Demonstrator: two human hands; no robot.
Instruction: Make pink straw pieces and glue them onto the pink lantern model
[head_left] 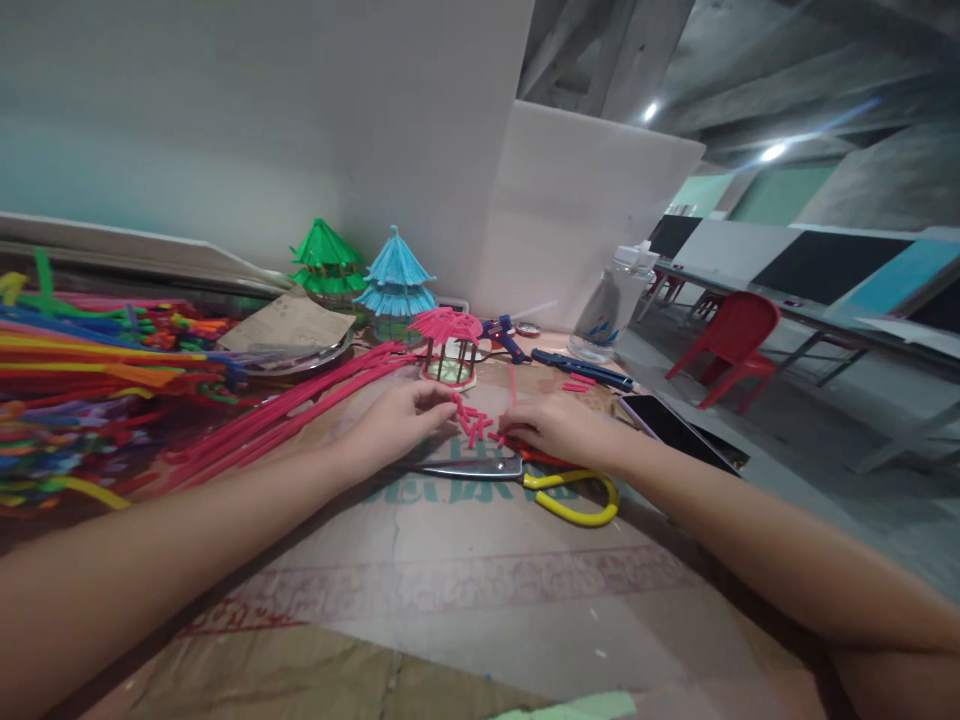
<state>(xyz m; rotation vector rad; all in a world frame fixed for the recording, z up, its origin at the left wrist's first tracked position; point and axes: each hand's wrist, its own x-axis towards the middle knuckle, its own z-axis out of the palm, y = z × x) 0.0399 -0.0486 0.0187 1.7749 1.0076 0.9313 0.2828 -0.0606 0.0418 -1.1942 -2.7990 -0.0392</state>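
Short cut pieces of pink pipe cleaner (474,422) lie in a small loose pile between my two hands. My left hand (397,425) is at the pile's left edge, thumb and fingers apart, fingertips close to the pieces. At the right side, my right hand (559,428) has curled fingers, with a pink piece at its fingertips. Scissors (574,505) with yellow handles lie just in front of the hands, blades pointing left. Behind the pile stands a small pavilion model (448,345) with a pink roof and thin brown posts on a round base.
Long pink pipe cleaners (300,405) and multicoloured bundles (97,390) spread leftward. Green (326,260) and blue (395,280) roofed models stand behind. A glue gun (506,338), dark blue cutter (581,368), clear bottle (609,305) and phone (675,430) lie toward the right.
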